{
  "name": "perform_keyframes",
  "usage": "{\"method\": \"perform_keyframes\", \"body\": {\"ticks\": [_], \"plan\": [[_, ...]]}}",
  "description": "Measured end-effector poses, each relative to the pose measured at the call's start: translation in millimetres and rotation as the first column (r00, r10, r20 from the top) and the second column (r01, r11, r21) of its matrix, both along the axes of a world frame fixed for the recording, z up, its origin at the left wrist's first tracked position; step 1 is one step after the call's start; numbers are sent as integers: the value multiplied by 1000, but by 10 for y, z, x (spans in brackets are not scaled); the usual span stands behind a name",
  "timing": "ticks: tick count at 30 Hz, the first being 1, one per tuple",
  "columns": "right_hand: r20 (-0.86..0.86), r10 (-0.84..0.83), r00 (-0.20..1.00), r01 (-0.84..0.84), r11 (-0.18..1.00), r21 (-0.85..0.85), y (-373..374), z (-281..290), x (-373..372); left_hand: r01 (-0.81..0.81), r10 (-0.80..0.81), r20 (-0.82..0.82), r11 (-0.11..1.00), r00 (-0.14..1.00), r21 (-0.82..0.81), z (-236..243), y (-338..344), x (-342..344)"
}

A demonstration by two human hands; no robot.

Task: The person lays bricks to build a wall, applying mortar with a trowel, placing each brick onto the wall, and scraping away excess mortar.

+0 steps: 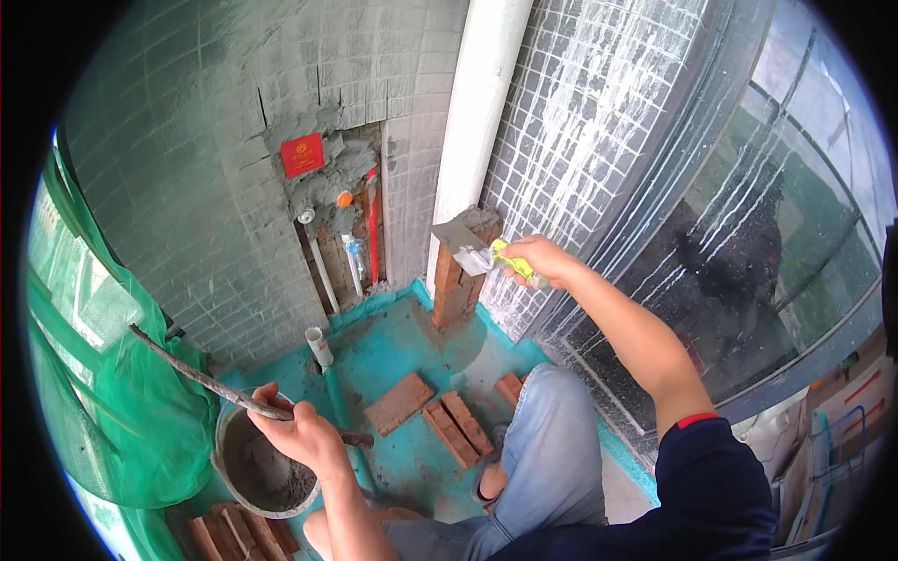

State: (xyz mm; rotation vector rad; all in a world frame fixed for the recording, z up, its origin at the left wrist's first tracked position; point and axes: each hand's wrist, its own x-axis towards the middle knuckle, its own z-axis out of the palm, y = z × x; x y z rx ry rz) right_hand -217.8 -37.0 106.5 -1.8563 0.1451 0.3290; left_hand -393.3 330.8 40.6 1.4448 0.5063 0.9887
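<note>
My right hand (535, 258) grips a trowel by its yellow handle (513, 263), its blade (475, 261) at the grey mortar (454, 234) topping a short brick column (451, 301) beside the white vertical pipe (478, 93). My left hand (297, 432) holds a long, rough, dark rod (196, 373) that slants up to the left. Below that hand sits a bucket (309, 500) with grey mortar (271, 472) inside.
Loose bricks (398, 402) and a short pipe stub (319, 344) are on the turquoise floor (374, 346). More bricks (248, 538) lie lower left. Green netting (126, 421) hangs left. A wall recess holds pipes (372, 224) below a red card (302, 153). A glass panel (739, 262) stands right.
</note>
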Motion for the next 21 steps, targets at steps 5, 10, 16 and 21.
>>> {"method": "perform_keyframes", "body": {"ticks": [5,10,16,21], "plan": [[-78,-144,986,164,904,396,-509,4,-27,5,-5,-7,1000,1000,-20,6,6,0],[-248,-157,956,293,579,761,-737,-284,89,-50,49,27,998,998,24,-19,-7,27],[-262,-31,964,246,473,846,-625,-370,92,-58,56,21,994,998,91,-73,-2,29],[-269,52,962,202,528,825,-441,-315,117,-51,49,27,996,998,70,-49,-21,44]]}}
